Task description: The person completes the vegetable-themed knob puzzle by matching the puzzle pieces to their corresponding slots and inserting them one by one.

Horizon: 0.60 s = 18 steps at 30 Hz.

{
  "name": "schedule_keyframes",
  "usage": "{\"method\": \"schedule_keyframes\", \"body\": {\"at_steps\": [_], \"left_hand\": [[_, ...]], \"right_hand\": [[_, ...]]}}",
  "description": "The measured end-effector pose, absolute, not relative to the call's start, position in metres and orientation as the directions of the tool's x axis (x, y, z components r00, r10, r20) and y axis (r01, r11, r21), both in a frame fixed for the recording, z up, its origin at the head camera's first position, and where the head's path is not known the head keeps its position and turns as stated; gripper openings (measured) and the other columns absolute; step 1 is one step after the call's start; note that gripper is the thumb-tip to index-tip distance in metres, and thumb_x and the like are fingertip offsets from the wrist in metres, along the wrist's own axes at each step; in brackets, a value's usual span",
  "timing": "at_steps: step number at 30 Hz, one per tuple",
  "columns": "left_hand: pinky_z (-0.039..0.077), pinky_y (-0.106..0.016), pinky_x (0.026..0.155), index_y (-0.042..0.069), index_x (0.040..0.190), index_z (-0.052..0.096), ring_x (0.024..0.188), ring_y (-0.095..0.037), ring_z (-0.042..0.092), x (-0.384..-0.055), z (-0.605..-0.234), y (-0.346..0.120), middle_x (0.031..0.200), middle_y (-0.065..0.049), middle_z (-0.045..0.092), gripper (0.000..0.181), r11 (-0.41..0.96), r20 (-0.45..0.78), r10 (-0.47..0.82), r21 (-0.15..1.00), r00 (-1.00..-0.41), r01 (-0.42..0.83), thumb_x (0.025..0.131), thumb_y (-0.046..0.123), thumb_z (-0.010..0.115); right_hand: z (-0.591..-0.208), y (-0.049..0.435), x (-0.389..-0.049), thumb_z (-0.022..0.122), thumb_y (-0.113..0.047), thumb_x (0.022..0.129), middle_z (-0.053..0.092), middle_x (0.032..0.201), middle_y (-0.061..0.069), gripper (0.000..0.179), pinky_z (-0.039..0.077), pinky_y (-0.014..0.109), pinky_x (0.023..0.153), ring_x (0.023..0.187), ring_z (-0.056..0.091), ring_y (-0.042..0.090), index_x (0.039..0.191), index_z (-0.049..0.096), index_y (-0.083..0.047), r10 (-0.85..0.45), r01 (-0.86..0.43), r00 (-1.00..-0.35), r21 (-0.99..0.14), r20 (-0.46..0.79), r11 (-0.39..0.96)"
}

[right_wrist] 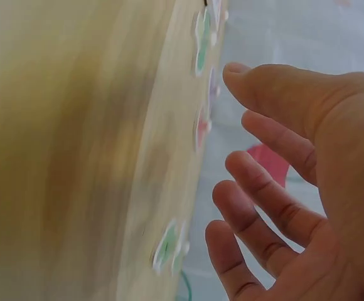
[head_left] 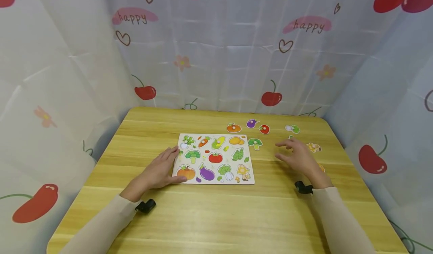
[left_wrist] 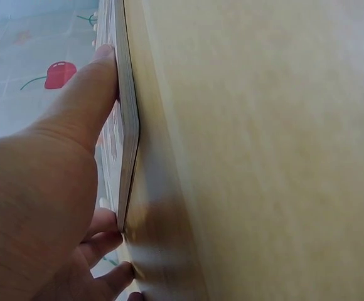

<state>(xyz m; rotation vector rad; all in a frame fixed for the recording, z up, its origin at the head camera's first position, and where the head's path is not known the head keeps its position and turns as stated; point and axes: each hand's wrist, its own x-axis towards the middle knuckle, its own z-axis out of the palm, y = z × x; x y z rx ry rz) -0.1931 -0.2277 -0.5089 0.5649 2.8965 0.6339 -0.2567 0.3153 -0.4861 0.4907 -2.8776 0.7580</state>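
Note:
A white puzzle board with colourful vegetable pictures lies flat on the table. My left hand rests at its left side, the thumb stretched over the near corner and the fingers along the left edge. Over the table to the right of the board hovers my right hand, its fingers loosely spread and nothing between them. The closest pieces are a broccoli piece beside the board and a mushroom piece beyond the hand. An orange piece is partly hidden by the right wrist.
Pumpkin, eggplant and tomato pieces lie behind the board's right corner. A bok choy piece is farther right. Printed curtains surround the wooden table at the back and sides.

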Motion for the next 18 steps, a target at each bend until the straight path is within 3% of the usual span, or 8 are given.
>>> {"method": "schedule_keyframes", "body": {"at_steps": [11, 18], "left_hand": [[0.032, -0.074, 0.142, -0.009, 0.179, 0.032, 0.175, -0.059, 0.031, -0.192, -0.511, -0.229, 0.191, -0.027, 0.030, 0.121, 0.839, -0.030, 0.389, 0.424, -0.921, 0.341, 0.100, 0.062, 0.089], [0.032, -0.074, 0.142, -0.010, 0.178, 0.032, 0.175, -0.059, 0.030, -0.191, -0.510, -0.227, 0.190, -0.028, 0.030, 0.119, 0.836, -0.022, 0.390, 0.426, -0.921, 0.344, 0.101, 0.059, 0.090]], "right_hand": [[-0.492, 0.371, -0.232, 0.094, -0.025, 0.102, 0.073, 0.138, 0.030, 0.044, 0.063, 0.073, 0.097, 0.120, 0.076, 0.057, 0.139, 0.082, -0.004, -0.212, -0.267, -0.962, -0.447, 0.170, 0.854], [-0.497, 0.400, -0.222, 0.096, -0.027, 0.099, 0.074, 0.133, 0.034, 0.047, 0.064, 0.065, 0.089, 0.110, 0.077, 0.054, 0.137, 0.083, -0.002, -0.176, -0.257, -0.960, -0.436, 0.218, 0.862]]}}
